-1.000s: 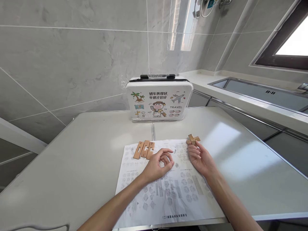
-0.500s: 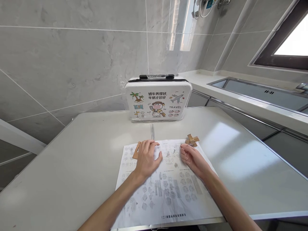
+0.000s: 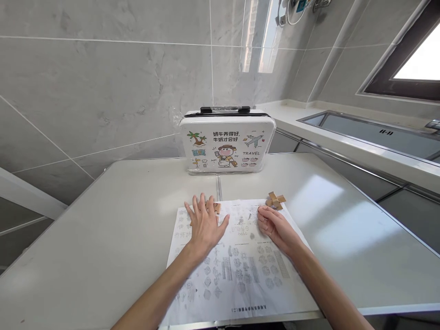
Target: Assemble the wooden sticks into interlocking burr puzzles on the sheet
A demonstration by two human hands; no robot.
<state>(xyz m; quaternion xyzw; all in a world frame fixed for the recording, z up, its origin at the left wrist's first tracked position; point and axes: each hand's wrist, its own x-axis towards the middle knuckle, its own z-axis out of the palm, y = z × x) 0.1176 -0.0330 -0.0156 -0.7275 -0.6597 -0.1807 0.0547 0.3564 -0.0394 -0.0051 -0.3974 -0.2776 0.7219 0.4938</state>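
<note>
My left hand (image 3: 205, 225) lies spread over a flat wooden piece (image 3: 217, 208) with dark markings and a notched edge. The fingers cover much of it, so its full outline is hidden. Loosely curled, my right hand (image 3: 275, 225) rests on its side on the printed sheet (image 3: 249, 293); whether anything is inside the fingers does not show. Just beyond its knuckles sits a cross-shaped wooden interlocking puzzle (image 3: 276, 200), at the sheet's far right corner. The sheet carries rows of small grey drawings and faces away from me.
A white cartoon-printed case (image 3: 227, 142) in clear wrap stands upright at the back of the white table (image 3: 113, 238), near the grey tiled wall (image 3: 103, 91). To the right runs a counter with a sink (image 3: 371, 130).
My left hand has opened out, its fingers spreading forward and to the left, and more of the wooden piece shows. My right hand stays in place.
</note>
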